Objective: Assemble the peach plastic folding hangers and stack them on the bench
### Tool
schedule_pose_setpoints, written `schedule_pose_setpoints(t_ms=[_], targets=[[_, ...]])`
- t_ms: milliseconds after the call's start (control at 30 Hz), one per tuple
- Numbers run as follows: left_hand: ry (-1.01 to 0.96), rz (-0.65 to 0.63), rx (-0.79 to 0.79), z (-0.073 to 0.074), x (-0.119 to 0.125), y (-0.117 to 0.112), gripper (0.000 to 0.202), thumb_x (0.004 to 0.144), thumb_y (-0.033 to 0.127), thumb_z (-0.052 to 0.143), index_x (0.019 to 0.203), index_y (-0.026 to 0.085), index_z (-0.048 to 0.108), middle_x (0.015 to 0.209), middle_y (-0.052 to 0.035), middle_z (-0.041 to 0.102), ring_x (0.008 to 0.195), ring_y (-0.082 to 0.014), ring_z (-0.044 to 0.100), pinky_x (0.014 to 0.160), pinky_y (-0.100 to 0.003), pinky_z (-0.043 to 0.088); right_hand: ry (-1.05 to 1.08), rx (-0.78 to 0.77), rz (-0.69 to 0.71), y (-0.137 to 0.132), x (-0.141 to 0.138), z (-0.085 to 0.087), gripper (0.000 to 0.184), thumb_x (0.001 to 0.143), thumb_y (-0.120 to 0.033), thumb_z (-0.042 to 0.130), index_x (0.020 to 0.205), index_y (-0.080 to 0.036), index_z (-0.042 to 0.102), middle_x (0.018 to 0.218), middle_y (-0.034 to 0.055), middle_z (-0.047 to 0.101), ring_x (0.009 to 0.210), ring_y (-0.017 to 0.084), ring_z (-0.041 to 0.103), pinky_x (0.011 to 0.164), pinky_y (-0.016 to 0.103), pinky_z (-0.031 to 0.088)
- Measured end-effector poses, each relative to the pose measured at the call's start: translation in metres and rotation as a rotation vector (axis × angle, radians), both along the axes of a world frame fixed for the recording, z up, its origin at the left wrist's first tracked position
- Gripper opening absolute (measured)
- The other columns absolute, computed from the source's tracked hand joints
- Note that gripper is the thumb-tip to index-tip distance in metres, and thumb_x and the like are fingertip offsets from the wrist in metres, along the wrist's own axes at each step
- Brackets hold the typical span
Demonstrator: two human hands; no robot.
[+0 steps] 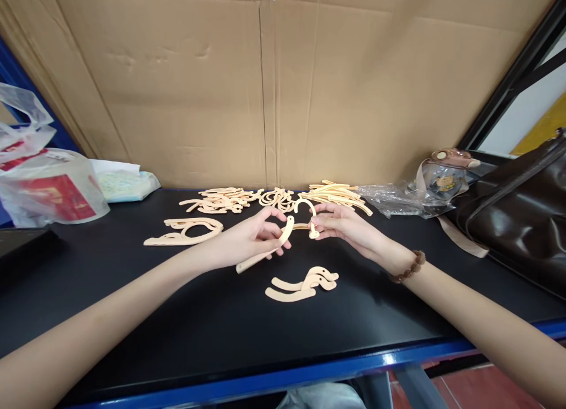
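My left hand (pixel 256 237) is closed around a long, curved, beige hanger arm (pixel 287 231), which slants from lower left to upper right. To its right, my right hand (pixel 340 226) grips a beige hanger hook (pixel 308 206) by its stem, the curve pointing up. Another thin beige strip (pixel 301 226) spans the gap between the hands; which hand supports it I cannot tell. Below them on the black table lie several loose curved hanger pieces (pixel 292 294). A folded hanger (pixel 186 232) lies beside my left wrist.
Behind the hands are piles of hanger pieces (pixel 221 200), hooks (pixel 276 198) and long strips (pixel 333 191). A plastic bag (pixel 48 188) stands at left. A clear bottle (pixel 442 176), crumpled plastic (pixel 389 200) and a dark bag (pixel 517 214) stand at right. Cardboard (pixel 198 91) rises behind the table.
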State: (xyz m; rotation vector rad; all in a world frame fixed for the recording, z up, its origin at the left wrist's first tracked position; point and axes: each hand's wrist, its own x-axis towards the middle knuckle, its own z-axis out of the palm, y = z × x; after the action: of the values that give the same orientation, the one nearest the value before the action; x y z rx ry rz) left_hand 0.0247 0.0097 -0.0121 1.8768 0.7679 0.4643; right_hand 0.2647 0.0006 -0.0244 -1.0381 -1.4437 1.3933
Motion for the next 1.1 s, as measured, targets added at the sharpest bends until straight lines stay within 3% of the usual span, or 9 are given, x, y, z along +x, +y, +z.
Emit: schedule_pose_setpoints(t_ms=[100,200,333,433,500,600,800,967,1100], targets=[[0.016,-0.007,0.124,-0.003,0.005,-0.005,0.03,0.088,0.026,0.048,0.116,0.022,0.039,0.091,-0.0008,0.061,0.083,-0.0147,0.061,0.08,-0.032,0.047,0.038,-0.031,0.042,0.001,-0.001,-0.003,0.028,0.076,-0.026,0.073,0.096,-0.018,0.055,0.077,-0.0005,0.065,0.071,0.011,0.065,0.078,0.029,0.057],[0.125,0.064,0.281,-0.004,0.011,-0.013,0.01,0.092,0.03,0.039,0.091,0.022,0.045,0.077,0.0037,0.052,0.067,-0.0119,0.053,0.067,-0.027,0.043,0.062,-0.039,0.063,-0.001,-0.003,-0.003,0.033,0.077,-0.024,0.072,0.104,-0.018,0.054,0.081,0.0006,0.067,0.074,0.011,0.066,0.079,0.029,0.058],[0.359,0.206,0.5,-0.005,0.018,-0.023,0.03,0.094,0.046,0.036,0.076,0.022,0.038,0.058,0.0068,0.041,0.055,-0.0127,0.043,0.053,-0.025,0.031,0.07,-0.03,0.07,-0.007,-0.007,-0.002,0.053,0.078,-0.02,0.07,0.125,-0.02,0.046,0.089,0.0014,0.067,0.08,0.012,0.068,0.081,0.028,0.058],[0.417,0.169,0.542,-0.007,0.021,-0.026,0.033,0.097,0.046,0.029,0.077,0.022,0.041,0.059,0.0063,0.049,0.055,-0.0131,0.047,0.053,-0.025,0.03,0.08,-0.016,0.081,-0.01,-0.008,-0.002,0.062,0.079,-0.019,0.069,0.134,-0.024,0.04,0.09,0.0004,0.067,0.082,0.013,0.068,0.083,0.03,0.058],[0.406,0.111,0.534,-0.008,0.023,-0.027,0.028,0.098,0.041,0.029,0.082,0.022,0.043,0.064,0.0064,0.055,0.056,-0.0126,0.05,0.056,-0.025,0.032,0.079,-0.005,0.089,-0.011,-0.009,-0.002,0.057,0.079,-0.02,0.069,0.13,-0.022,0.045,0.092,0.0014,0.067,0.084,0.013,0.067,0.084,0.031,0.058],[0.395,0.071,0.566,-0.012,0.024,-0.029,0.024,0.097,0.038,0.032,0.082,0.022,0.042,0.063,0.0068,0.053,0.054,-0.0119,0.048,0.054,-0.024,0.032,0.093,0.017,0.122,-0.011,-0.009,-0.002,0.043,0.08,-0.02,0.069,0.119,-0.02,0.053,0.093,0.0025,0.067,0.086,0.014,0.067,0.084,0.031,0.058],[0.418,0.157,0.673,-0.015,0.028,-0.035,0.036,0.093,0.052,0.037,0.079,0.021,0.047,0.053,0.0069,0.045,0.047,-0.0124,0.046,0.048,-0.024,0.028,0.144,-0.004,0.191,-0.013,-0.012,-0.001,0.038,0.08,-0.019,0.069,0.115,-0.021,0.053,0.097,0.0019,0.068,0.086,0.013,0.068,0.082,0.028,0.058],[0.483,0.212,0.811,-0.014,0.028,-0.038,0.04,0.099,0.043,0.025,0.09,0.02,0.056,0.053,0.0041,0.052,0.049,-0.015,0.054,0.049,-0.024,0.031,0.125,-0.036,0.173,-0.014,-0.014,-0.001,0.034,0.079,-0.019,0.07,0.109,-0.02,0.054,0.092,0.0018,0.069,0.084,0.013,0.069,0.081,0.028,0.058],[0.572,0.191,0.939,-0.014,0.028,-0.04,0.037,0.099,0.038,0.027,0.095,0.016,0.057,0.054,0.0021,0.058,0.05,-0.0175,0.059,0.048,-0.025,0.031,0.114,-0.05,0.168,-0.014,-0.015,-0.003,0.034,0.079,-0.019,0.071,0.108,-0.02,0.054,0.09,0.0011,0.07,0.081,0.012,0.07,0.078,0.025,0.058]])
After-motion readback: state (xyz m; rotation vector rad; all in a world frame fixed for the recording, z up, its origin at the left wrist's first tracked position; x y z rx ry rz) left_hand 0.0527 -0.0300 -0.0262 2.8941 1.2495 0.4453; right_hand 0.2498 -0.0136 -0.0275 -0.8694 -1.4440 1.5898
